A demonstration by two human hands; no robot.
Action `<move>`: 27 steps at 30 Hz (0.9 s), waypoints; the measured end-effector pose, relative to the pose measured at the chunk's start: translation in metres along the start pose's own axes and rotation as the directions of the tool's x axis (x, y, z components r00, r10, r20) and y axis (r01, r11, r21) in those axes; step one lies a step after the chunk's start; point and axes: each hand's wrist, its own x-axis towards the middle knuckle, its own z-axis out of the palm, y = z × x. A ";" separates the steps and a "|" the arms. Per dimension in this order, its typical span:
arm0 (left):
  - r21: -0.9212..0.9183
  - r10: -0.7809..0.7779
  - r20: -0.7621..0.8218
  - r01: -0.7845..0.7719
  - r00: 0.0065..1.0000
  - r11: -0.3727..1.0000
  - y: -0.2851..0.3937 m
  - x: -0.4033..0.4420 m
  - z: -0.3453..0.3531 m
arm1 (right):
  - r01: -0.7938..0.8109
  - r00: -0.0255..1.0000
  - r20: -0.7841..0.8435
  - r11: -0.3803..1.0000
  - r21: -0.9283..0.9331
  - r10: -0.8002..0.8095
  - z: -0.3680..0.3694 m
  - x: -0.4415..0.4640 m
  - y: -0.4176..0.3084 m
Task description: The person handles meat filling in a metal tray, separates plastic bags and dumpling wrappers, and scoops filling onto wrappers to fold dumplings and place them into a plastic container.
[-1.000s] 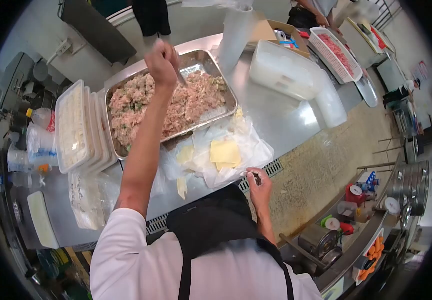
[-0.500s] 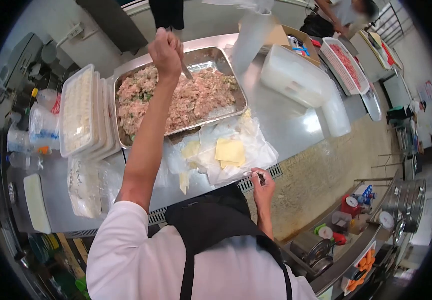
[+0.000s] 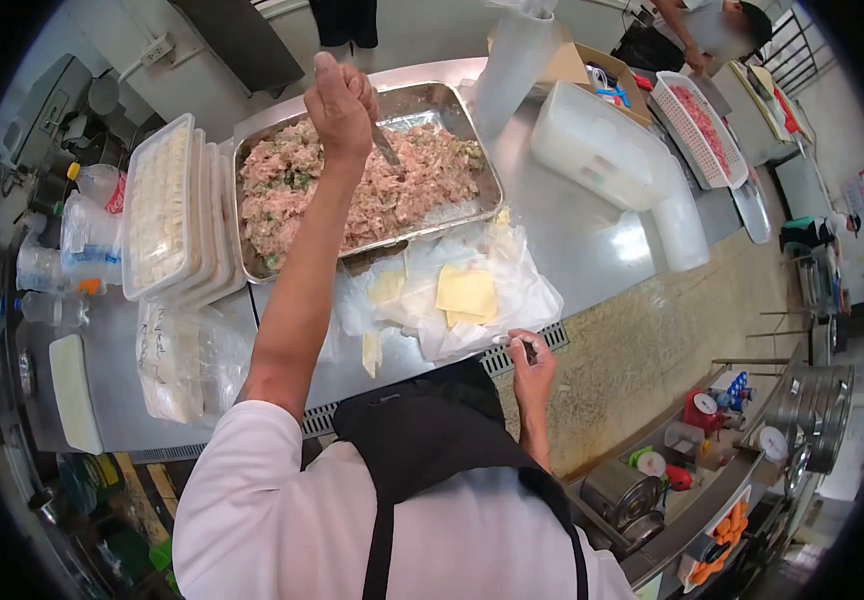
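My left hand (image 3: 340, 108) is closed around a narrow metal spatula (image 3: 385, 146), whose blade reaches down into pale pink minced meat (image 3: 412, 185) flecked with green. The mince fills much of a deep steel tray (image 3: 498, 190). Near the counter's front edge, my right hand (image 3: 532, 372) has its fingers curled and pinched, with whitish fingertips; whatever lies inside them is hidden. Just to its upper left, a small stack of square yellow dough wrappers (image 3: 467, 293) rests on crumpled white plastic (image 3: 532, 300).
Lidded plastic boxes (image 3: 157, 215) of pale pieces are stacked left of the tray. Clear containers (image 3: 602, 150) and a white basket (image 3: 692, 130) of red meat stand right. Another person (image 3: 697, 30) works at the far right. A white board (image 3: 74, 395) lies at the left.
The whole view has shifted slightly. My left hand and the spatula stay over the mince, the blade a little further right. My right hand keeps its pinched shape beside the wrappers.
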 end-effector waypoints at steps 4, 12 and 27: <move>0.029 -0.040 -0.019 0.041 0.999 0.999 -0.052 -0.023 0.000 | 0.038 0.999 -0.006 0.999 -0.027 -0.038 0.006 0.003 -0.008; -0.031 -0.021 0.037 0.022 0.999 0.999 -0.008 -0.003 0.007 | 0.046 0.998 -0.042 0.999 0.006 -0.045 0.003 0.004 -0.013; -0.047 -0.069 0.027 0.071 0.997 0.996 -0.059 0.012 0.008 | 0.035 0.999 -0.034 0.999 0.013 -0.034 0.006 0.010 -0.002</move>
